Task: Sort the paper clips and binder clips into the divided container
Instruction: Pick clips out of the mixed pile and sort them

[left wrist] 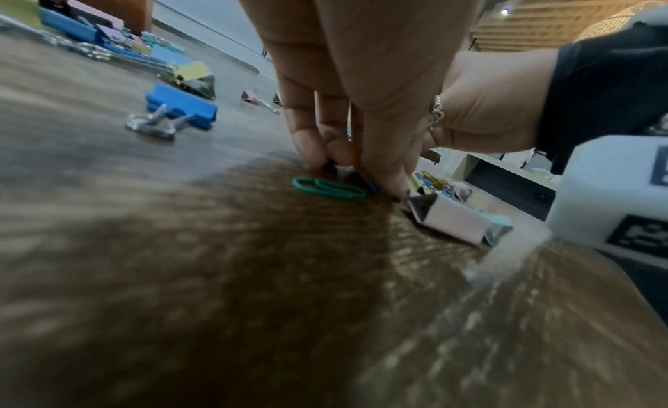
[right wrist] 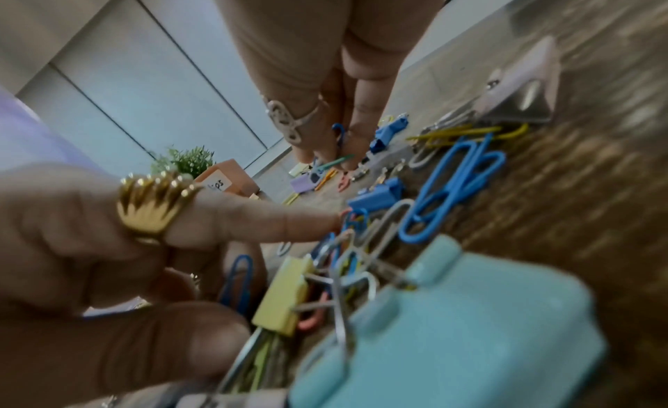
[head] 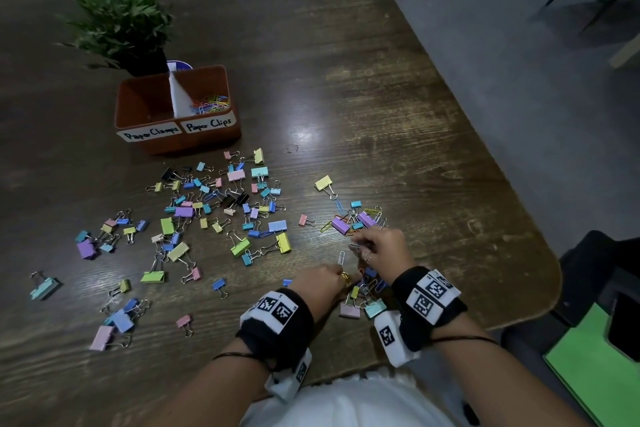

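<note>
The brown divided container stands at the back left, with coloured paper clips in its right "Paper Clips" half. Several pastel binder clips lie scattered across the table. Both hands work in a mixed pile near the front edge. My left hand points fingertips down at the table, pinching a blue paper clip; a green paper clip lies beside them. My right hand pinches a blue and a green paper clip just above the pile.
A potted plant stands behind the container. A teal binder clip and a pink one lie between my wrists. The table's rounded right edge is close; a black bag and green folder sit beyond it.
</note>
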`<state>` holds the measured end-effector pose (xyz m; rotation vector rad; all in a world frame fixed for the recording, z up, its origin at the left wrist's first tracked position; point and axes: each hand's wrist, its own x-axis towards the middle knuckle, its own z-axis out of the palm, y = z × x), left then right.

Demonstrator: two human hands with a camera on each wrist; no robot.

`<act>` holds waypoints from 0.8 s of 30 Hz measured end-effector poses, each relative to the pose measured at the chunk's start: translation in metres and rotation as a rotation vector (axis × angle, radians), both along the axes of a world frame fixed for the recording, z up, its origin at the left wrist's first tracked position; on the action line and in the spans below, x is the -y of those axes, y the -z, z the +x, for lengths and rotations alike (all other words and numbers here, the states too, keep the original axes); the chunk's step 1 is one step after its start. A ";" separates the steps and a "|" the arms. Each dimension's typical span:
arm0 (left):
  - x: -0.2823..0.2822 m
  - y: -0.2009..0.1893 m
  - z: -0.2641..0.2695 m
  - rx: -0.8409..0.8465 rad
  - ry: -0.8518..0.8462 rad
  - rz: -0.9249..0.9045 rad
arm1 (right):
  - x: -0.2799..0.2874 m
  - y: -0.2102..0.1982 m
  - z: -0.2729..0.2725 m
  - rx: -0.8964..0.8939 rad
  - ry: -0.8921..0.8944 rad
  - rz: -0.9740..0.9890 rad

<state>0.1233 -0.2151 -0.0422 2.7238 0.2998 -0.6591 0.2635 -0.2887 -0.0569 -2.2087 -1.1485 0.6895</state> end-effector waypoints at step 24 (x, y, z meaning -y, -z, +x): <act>-0.052 0.003 -0.019 -0.048 -0.249 -0.030 | 0.004 -0.003 0.002 -0.174 -0.051 -0.115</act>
